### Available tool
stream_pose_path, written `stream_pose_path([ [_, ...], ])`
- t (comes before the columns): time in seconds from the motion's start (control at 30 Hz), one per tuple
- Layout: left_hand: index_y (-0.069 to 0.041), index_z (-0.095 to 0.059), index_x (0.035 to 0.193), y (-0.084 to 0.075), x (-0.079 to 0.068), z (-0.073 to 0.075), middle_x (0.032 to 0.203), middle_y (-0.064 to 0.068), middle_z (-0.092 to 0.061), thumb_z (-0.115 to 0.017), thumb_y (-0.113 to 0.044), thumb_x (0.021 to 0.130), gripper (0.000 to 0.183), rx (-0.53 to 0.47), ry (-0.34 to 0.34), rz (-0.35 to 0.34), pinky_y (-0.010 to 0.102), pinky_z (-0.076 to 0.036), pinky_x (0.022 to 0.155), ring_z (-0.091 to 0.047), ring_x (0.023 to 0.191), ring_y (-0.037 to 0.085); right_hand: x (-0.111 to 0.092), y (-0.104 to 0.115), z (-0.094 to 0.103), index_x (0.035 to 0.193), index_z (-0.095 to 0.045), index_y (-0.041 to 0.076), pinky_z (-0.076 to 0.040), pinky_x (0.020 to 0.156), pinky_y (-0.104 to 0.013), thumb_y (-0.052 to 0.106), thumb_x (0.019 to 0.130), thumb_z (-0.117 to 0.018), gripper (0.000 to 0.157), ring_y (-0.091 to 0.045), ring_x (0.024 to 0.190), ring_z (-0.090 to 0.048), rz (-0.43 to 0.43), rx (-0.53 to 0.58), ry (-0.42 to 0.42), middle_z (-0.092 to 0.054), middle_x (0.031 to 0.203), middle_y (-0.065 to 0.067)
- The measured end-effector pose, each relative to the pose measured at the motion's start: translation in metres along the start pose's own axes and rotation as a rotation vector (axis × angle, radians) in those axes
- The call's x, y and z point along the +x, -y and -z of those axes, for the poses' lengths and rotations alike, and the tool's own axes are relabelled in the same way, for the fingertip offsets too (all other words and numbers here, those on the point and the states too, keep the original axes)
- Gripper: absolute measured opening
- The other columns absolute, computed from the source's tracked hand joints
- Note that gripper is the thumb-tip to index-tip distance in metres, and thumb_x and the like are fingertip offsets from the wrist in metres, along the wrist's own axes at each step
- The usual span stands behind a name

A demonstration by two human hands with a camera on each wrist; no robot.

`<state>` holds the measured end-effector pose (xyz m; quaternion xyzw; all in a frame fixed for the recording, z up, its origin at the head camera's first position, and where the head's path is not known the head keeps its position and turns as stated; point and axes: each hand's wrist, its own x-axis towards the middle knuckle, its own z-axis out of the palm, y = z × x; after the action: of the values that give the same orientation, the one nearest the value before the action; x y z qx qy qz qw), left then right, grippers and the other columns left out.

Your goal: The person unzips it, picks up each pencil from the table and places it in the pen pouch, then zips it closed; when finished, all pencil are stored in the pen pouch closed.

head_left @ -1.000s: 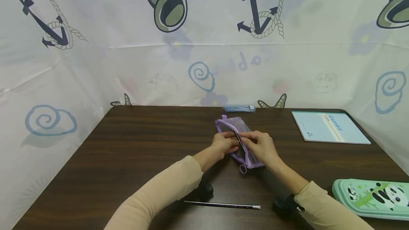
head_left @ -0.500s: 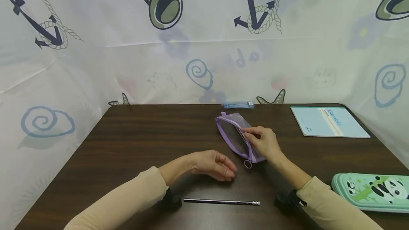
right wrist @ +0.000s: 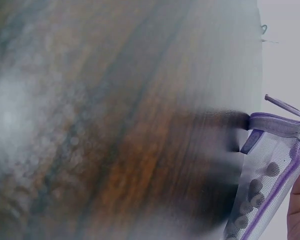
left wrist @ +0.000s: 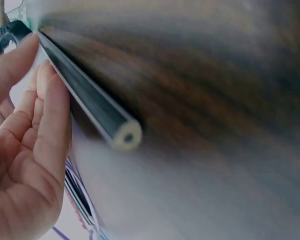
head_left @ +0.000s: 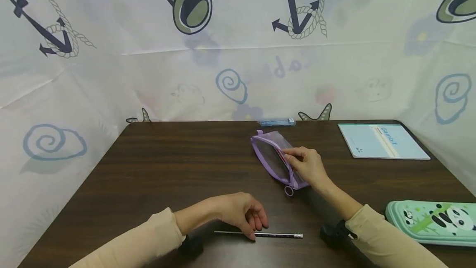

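A dark pencil (head_left: 279, 235) with a metal-and-eraser end lies on the table near the front. My left hand (head_left: 241, 212) is low over it, thumb on the near side and fingers on the far side. In the left wrist view the thumb and fingertips are close against the pencil (left wrist: 90, 95), whose unsharpened end faces the camera. My right hand (head_left: 306, 166) pinches the upper edge of an open purple mesh zip pouch (head_left: 269, 156). Inside its mouth, a thin strip with red shows beside the right fingers. Grey round shapes show on the pouch (right wrist: 270, 170) in the right wrist view.
A green panda pencil case (head_left: 435, 222) lies at the right front. A light blue notebook (head_left: 384, 141) is at the back right. Near the back edge lies a slim blue packaged item (head_left: 277, 123). Patterned white cloth (head_left: 167, 82) hangs behind the wooden table (head_left: 160, 168).
My left hand has left the pouch and moved down toward the front to the pencil. The right hand has stayed on the pouch, whose mouth now shows uncovered.
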<state>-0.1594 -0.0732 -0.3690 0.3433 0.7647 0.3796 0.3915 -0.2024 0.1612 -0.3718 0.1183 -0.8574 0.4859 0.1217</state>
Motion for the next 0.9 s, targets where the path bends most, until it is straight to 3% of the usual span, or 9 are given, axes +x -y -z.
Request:
stream_pose_path([
  [0.2,-0.011,-0.068,0.087,-0.009,0.002,-0.005,0.071,-0.012,-0.061,-0.074,0.005,0.072,0.023,0.238,-0.06,-0.022,0.013,-0.051,0.059,-0.056,0.062,-0.004,0.002,-0.001,0.002,0.101,-0.071,-0.003,-0.049,0.051,-0.016,0.001,0.088,-0.063,0.016,-0.011,0.059,-0.058,0.008,0.004,-0.001,-0.067,0.083,-0.018],
  [0.43,-0.014,-0.068,0.081,-0.013,0.005,-0.006,0.068,-0.016,-0.059,-0.073,0.003,0.071,0.02,0.373,-0.088,-0.035,0.011,-0.05,0.059,-0.055,0.063,-0.007,0.004,-0.002,0.004,0.102,-0.07,-0.003,-0.049,0.051,-0.017,0.001,0.088,-0.063,0.017,-0.007,0.058,-0.056,0.004,-0.003,0.0,-0.068,0.086,-0.017],
  [0.57,-0.011,-0.069,0.079,-0.009,0.006,-0.003,0.068,-0.014,-0.06,-0.073,0.004,0.072,0.018,0.269,-0.068,-0.03,0.012,-0.051,0.06,-0.057,0.063,-0.004,0.004,-0.003,0.005,0.103,-0.07,-0.003,-0.049,0.052,-0.017,0.002,0.088,-0.063,0.017,-0.01,0.06,-0.058,-0.009,-0.004,0.015,-0.068,0.086,-0.017],
  [0.73,-0.002,-0.069,0.085,-0.001,0.007,0.008,0.071,-0.007,-0.062,-0.068,0.01,0.075,0.016,0.004,0.013,-0.008,0.014,-0.051,0.058,-0.058,0.066,0.001,0.004,-0.003,0.006,0.103,-0.07,-0.003,-0.05,0.052,-0.017,0.002,0.088,-0.063,0.017,-0.011,0.059,-0.059,-0.017,0.006,0.024,-0.068,0.087,-0.017],
  [0.83,0.003,-0.066,0.094,0.003,0.005,0.02,0.075,-0.004,-0.063,-0.063,0.009,0.079,0.017,-0.158,0.067,0.042,0.016,-0.051,0.059,-0.058,0.07,0.004,0.005,-0.003,0.008,0.104,-0.07,-0.004,-0.05,0.051,-0.017,0.002,0.088,-0.062,0.018,-0.009,0.058,-0.059,-0.01,0.008,0.021,-0.068,0.088,-0.018],
  [0.9,0.004,-0.063,0.099,0.006,0.003,0.031,0.079,-0.003,-0.064,-0.061,0.005,0.082,0.018,-0.24,0.068,0.08,0.019,-0.053,0.062,-0.059,0.074,0.006,0.006,-0.004,0.009,0.104,-0.07,-0.004,-0.05,0.051,-0.017,0.002,0.089,-0.062,0.018,-0.008,0.058,-0.058,-0.003,0.004,0.018,-0.068,0.088,-0.019],
])
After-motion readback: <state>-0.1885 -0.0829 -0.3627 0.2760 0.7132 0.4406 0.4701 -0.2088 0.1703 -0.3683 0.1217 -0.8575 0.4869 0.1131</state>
